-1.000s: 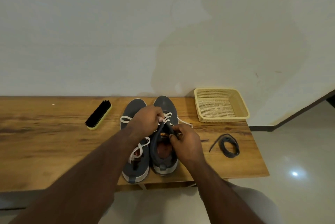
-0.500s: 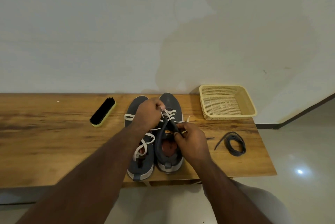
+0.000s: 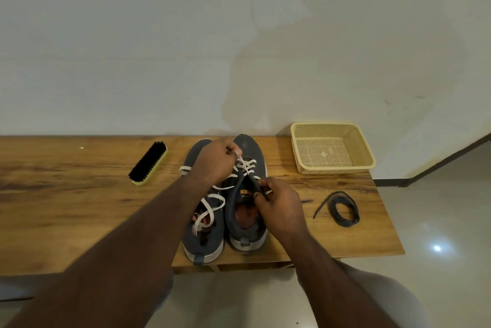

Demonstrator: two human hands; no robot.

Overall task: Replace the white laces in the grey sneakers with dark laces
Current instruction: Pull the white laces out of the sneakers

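Two grey sneakers stand side by side on the wooden table, toes toward the wall. The left sneaker (image 3: 206, 234) has loose white laces lying across its opening. My left hand (image 3: 215, 161) pinches the white lace (image 3: 247, 164) of the right sneaker (image 3: 245, 232) near its toe end. My right hand (image 3: 279, 204) pinches the right edge of that sneaker's tongue area, where a bit of white lace shows. A coil of dark laces (image 3: 342, 209) lies on the table to the right of the shoes.
A black-bristled shoe brush (image 3: 148, 163) lies left of the sneakers. A cream plastic basket (image 3: 364, 149) stands at the back right against the wall. The wooden table (image 3: 66, 208) ends just right of the dark laces; tiled floor lies beyond.
My left hand has pulled the white lace up and away toward the toe of the right sneaker. My right hand has stayed at the tongue.
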